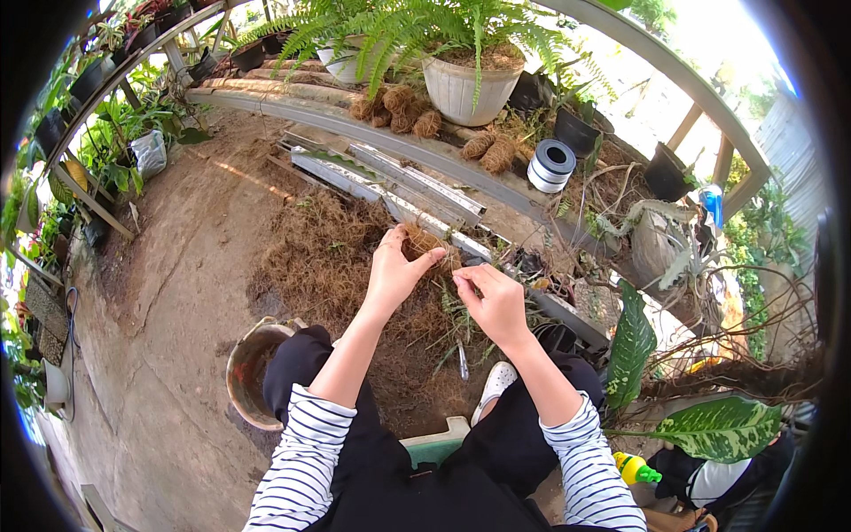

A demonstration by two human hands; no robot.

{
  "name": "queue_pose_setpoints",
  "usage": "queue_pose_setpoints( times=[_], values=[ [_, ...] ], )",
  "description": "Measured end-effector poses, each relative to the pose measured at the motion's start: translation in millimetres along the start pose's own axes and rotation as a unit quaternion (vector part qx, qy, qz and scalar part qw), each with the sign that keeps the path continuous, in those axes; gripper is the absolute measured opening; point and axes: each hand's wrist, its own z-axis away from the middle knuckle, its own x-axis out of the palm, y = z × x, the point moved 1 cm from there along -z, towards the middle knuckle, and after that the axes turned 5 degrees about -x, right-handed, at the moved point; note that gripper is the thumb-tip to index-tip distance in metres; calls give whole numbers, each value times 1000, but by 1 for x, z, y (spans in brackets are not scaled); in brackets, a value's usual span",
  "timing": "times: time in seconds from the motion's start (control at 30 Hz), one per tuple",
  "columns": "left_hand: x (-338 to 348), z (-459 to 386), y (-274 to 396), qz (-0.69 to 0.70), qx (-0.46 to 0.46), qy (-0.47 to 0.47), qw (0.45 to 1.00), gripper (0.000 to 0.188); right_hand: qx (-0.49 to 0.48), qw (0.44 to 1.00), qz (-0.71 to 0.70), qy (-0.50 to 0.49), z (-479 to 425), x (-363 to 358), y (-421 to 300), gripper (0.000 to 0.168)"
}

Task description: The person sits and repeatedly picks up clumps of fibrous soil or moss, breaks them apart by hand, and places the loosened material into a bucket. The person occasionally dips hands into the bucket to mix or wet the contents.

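Observation:
My left hand (401, 266) holds a small bundle of brown plant fibre (423, 242) between thumb and fingers, above metal channel bars (362, 183). Close to the bundle's right end, my right hand (488, 292) has thumb and forefinger pinched together, apparently on a thin strand that is too fine to make out clearly. Below and left of the bundle lies a wide heap of loose brown fibre (319, 259). Several finished-looking fibre bundles (399, 110) rest in a pile beyond the bars, and others (498, 154) lie beside a spool (551, 165).
A worn bucket (239, 379) stands by my left knee. A metal-handled tool (463, 361) lies near my right shoe. Behind the bars is a white pot (465, 86) with a fern. Variegated leaves (721, 425), bare roots and a yellow bottle (630, 467) are at the right.

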Motion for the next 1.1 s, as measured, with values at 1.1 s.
queue_pose_setpoints(
  times=[1.1],
  values=[
    [-14, 5, 19, 256, -37, -205, 944, 49, 188, 973, -135, -10, -10, -29, 25, 10]
  ],
)
